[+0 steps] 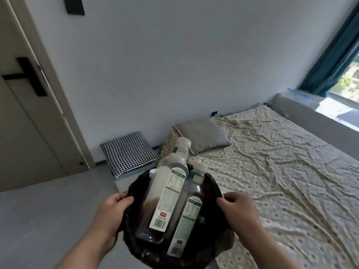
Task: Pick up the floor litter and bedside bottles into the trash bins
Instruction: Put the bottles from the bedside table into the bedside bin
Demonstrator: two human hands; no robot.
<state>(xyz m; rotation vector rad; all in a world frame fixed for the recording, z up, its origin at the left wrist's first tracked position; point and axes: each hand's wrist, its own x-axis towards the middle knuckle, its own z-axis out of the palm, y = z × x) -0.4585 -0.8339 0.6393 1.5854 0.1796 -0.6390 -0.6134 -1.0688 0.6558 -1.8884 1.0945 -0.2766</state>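
two clear, white-labelled bottles point(167, 193) stand tilted in the black-bagged bin point(212, 184)

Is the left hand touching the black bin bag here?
Touching. The head view shows the left hand with fingers curled over the bin bag at its left rim.
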